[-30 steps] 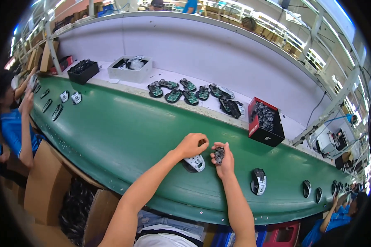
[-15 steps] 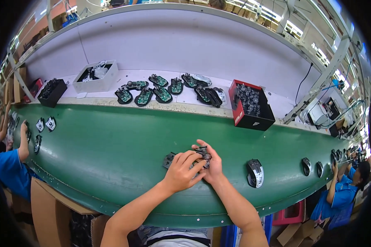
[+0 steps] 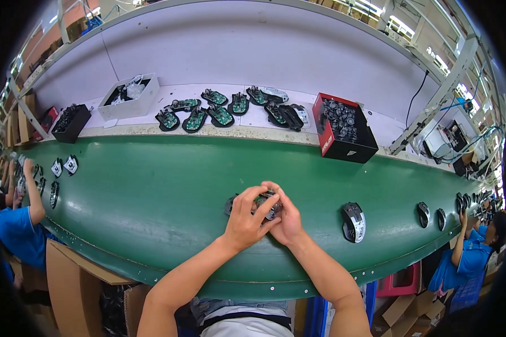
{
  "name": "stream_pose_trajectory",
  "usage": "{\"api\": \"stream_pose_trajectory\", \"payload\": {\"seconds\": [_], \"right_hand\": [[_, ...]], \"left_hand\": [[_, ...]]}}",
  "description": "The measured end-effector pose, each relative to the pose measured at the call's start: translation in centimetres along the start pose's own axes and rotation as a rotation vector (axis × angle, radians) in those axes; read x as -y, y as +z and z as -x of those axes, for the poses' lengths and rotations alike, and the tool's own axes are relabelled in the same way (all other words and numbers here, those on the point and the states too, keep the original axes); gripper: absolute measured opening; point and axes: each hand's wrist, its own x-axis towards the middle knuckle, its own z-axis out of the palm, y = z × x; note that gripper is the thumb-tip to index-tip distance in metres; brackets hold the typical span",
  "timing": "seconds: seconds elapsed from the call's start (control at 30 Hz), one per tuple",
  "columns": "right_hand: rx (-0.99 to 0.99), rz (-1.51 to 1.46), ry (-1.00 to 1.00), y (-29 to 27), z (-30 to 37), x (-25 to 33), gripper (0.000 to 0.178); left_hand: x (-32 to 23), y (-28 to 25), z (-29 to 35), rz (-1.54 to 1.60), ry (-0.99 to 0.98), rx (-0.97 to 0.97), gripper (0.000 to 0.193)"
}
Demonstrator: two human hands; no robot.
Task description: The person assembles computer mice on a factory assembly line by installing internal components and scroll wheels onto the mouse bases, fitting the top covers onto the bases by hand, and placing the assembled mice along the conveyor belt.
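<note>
My left hand (image 3: 245, 218) and my right hand (image 3: 288, 218) meet over the green belt, both closed around a partly assembled computer mouse (image 3: 271, 210). A dark body and a round, shiny part show between the fingers; the rest is hidden. The left fingers bend over it from above, while the right palm and fingers cup its far and right sides. Just left of it, a dark mouse part (image 3: 229, 204) peeks out from behind my left hand. To the right, a black and silver mouse (image 3: 353, 222) lies on the belt (image 3: 152, 213).
Along the back shelf lie several mouse bases with green circuit boards (image 3: 220, 116). A red and black box (image 3: 348, 147) of small round parts, a white box (image 3: 130, 106) and a black bin (image 3: 72, 124) stand there too. People in blue sit at left (image 3: 19, 233) and right (image 3: 461, 261).
My hands have drawn closer together, and my fingers now cover more of the mouse. The view has tipped slightly, shifting the scene upward. The person at left has raised a hand.
</note>
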Motion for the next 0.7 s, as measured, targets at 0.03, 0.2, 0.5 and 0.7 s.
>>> {"api": "stream_pose_trajectory", "payload": {"seconds": [0.03, 0.2, 0.5, 0.7], "right_hand": [[-0.039, 0.032, -0.009, 1.1, 0.1, 0.2, 0.041], [-0.035, 0.022, 0.032, 3.6, 0.4, 0.7, 0.052], [0.044, 0.062, 0.149, 3.6, 0.4, 0.3, 0.060], [0.044, 0.035, 0.176, 3.8, 0.5, 1.2, 0.056]], "left_hand": [[-0.1, -0.1, -0.1, -0.063, 0.017, 0.001, 0.046], [-0.3, -1.1, -0.7, -0.228, 0.091, 0.011, 0.047], [0.6, -0.7, -0.2, -0.271, 0.057, -0.084, 0.030], [-0.2, -0.5, -0.9, 0.015, -0.098, -0.109, 0.023]]}}
